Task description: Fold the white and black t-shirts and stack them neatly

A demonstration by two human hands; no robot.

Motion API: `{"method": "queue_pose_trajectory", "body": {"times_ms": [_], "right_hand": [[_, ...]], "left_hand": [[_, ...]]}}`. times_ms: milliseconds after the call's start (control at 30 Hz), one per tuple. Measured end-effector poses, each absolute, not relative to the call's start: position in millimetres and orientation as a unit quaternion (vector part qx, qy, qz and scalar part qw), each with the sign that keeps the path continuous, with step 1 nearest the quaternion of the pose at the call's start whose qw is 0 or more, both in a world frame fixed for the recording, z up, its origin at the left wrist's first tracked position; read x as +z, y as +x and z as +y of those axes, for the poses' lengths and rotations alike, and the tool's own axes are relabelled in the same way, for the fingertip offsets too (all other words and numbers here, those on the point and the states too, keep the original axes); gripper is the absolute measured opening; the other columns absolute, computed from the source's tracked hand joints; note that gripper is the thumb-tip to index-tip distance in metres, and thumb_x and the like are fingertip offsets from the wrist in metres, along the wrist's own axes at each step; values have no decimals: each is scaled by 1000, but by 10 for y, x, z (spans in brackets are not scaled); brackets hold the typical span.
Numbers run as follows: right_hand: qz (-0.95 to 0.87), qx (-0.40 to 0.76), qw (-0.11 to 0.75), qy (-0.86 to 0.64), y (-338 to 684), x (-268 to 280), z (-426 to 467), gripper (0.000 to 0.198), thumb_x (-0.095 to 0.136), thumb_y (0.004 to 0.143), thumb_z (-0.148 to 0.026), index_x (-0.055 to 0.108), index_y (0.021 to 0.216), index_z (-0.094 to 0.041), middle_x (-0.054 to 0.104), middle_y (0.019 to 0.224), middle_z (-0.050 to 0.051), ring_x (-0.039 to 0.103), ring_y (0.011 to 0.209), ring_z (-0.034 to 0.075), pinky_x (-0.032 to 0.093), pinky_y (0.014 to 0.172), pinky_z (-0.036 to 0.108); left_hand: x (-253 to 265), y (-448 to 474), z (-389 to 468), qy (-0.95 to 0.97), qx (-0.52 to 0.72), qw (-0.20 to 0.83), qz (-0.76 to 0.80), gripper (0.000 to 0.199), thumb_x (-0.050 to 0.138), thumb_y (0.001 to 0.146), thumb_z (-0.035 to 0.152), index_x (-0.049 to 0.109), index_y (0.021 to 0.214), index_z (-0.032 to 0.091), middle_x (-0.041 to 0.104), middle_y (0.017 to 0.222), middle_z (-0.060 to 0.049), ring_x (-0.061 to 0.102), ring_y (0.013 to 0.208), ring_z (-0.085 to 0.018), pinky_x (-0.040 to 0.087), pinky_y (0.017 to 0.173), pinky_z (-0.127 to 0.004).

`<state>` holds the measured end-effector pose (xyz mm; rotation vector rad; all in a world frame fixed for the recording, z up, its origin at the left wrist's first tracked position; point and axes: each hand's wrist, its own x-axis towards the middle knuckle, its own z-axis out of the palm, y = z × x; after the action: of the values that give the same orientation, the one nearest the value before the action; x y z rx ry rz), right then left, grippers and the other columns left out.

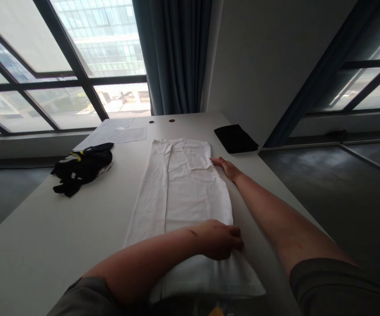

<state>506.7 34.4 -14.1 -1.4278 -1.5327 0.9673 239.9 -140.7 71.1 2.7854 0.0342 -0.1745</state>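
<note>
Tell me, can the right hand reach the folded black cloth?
Probably yes: the right hand, at the edge of the white garment, is near the black cloth, with nothing visible between them.

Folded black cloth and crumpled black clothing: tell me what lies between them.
The white shirt, with tabletop showing on either side, lies between the folded black cloth and crumpled black clothing in the head view.

There are two hands [222, 240] [227, 168] and one white garment [193, 197].

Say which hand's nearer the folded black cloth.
Right. The right hand touches the white shirt just short of the folded black cloth; the left hand is farther back, at the shirt's edge.
</note>
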Motion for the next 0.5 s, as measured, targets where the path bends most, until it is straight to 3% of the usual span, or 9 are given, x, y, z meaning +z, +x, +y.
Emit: {"method": "queue_pose_trajectory", "body": {"times_ms": [167,300,500], "right_hand": [[-639,325,366,-594,4994,-114,586,70,27,105,-68,66,144,-26,63,148,2,51,145,26,28,128,43],[-615,280,324,-662,4816,-47,833,68,28,106,-65,63,147,-23,63,147,4,49,147,26,31,127,45],[-628,249,298,-674,4407,176,1259,76,24,107,-64,58,150,-12,57,152,13,42,152,30,28,128,46]], "left_hand": [[824,1984,-1419,970,2,245,11,23,64,85,13,69,104,23,70,125,-2,69,101,-19,54,91,-31],[754,1689,-1505,960,29,279,6,16,69,86,13,70,100,21,75,116,-5,68,107,-20,51,105,-31],[643,1233,-1663,946,78,304,79,18,62,89,10,72,98,21,79,111,-4,72,103,-18,53,104,-30]]}}
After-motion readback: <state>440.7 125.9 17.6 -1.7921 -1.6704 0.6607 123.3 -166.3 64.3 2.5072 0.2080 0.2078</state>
